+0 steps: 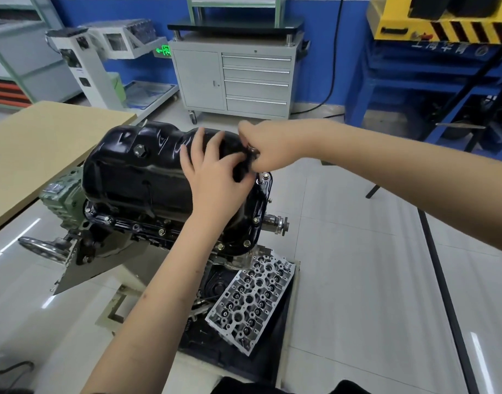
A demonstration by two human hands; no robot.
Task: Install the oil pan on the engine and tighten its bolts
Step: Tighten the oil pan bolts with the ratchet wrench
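A glossy black oil pan (pixel 136 169) sits upside-up on the inverted engine (pixel 147 226) held in a stand. Several bolts (pixel 247 243) line the pan's flange along the near and right edges. My left hand (pixel 212 172) rests on the pan's right end, fingers spread, thumb curled toward a dark tool. My right hand (pixel 261 149) reaches in from the right and pinches a small dark tool with a metal head (pixel 251 155) above the flange's far right corner. What the tool's tip meets is hidden by my fingers.
A cylinder head (pixel 252 302) lies on a dark tray (pixel 232 354) on the floor below the engine. A tan table (pixel 39 149) stands at left. A grey drawer cabinet (pixel 235 78) and a blue frame (pixel 414 89) stand behind.
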